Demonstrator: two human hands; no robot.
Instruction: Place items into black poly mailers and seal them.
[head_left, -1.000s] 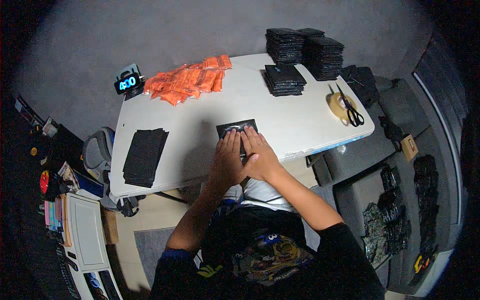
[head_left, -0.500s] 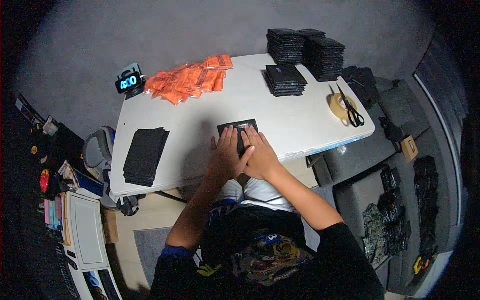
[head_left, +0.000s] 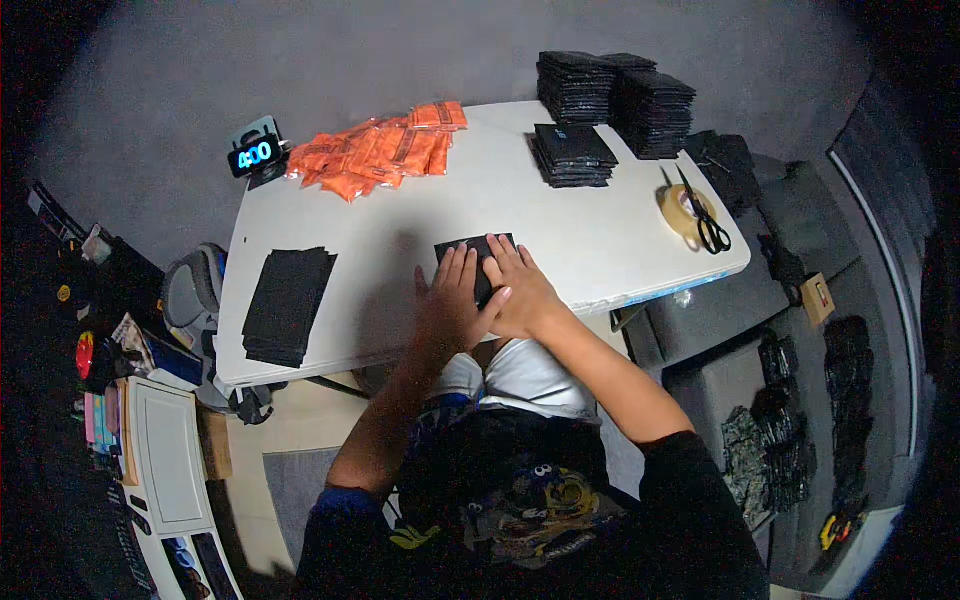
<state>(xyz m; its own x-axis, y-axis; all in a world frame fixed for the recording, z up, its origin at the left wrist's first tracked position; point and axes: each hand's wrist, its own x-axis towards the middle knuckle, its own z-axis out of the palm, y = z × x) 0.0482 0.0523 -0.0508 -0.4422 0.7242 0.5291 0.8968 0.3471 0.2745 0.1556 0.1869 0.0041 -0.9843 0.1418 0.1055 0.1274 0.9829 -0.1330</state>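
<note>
A flat black packet (head_left: 483, 284) lies on the white table (head_left: 400, 225) near its front edge, right in front of me. My left hand (head_left: 452, 302) rests on the packet's left part, fingers stretched flat and pointing away from me. On its right part lies my right hand (head_left: 522, 297), fingers also extended, the fingertips near the far edge. The two hands meet at the thumbs, and most of the packet is hidden beneath them. Farther left sits a stack of flat black sheets or bags (head_left: 289, 307), touched by neither hand.
Orange packets in clear film (head_left: 375, 155) are heaped at the back left, beside a lit phone on a stand (head_left: 254, 156). Black packets stand in tall stacks (head_left: 650, 110) and a lower pile (head_left: 574, 156) at the back right. Scissors (head_left: 712, 232) lean on a tape roll (head_left: 685, 210).
My right hand has shifted slightly farther forward on the packet, its fingers a little more spread. The left hand stays nearly in place. The view has moved slightly.
</note>
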